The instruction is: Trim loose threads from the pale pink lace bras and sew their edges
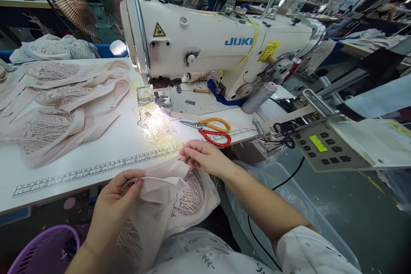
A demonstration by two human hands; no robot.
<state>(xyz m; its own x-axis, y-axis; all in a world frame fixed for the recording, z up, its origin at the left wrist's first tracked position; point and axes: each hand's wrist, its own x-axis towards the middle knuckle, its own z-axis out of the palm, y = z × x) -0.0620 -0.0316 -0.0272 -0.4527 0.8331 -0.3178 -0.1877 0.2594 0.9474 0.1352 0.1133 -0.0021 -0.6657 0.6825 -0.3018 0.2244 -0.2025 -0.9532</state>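
Observation:
A pale pink bra piece with patterned lace cups hangs over my lap at the table's front edge. My left hand pinches its fabric edge between thumb and fingers. Farther right, my right hand has its fingertips closed on the same piece's upper edge, so the edge stretches between both hands. Just beyond my right hand lie scissors with one orange and one red handle. The lit needle area of a white sewing machine stands ahead of my hands.
Several similar pink lace pieces lie on the table's left. A printed ruler strip runs along the front edge. A thread cone and control panel are at right, a fan behind, a purple basket below left.

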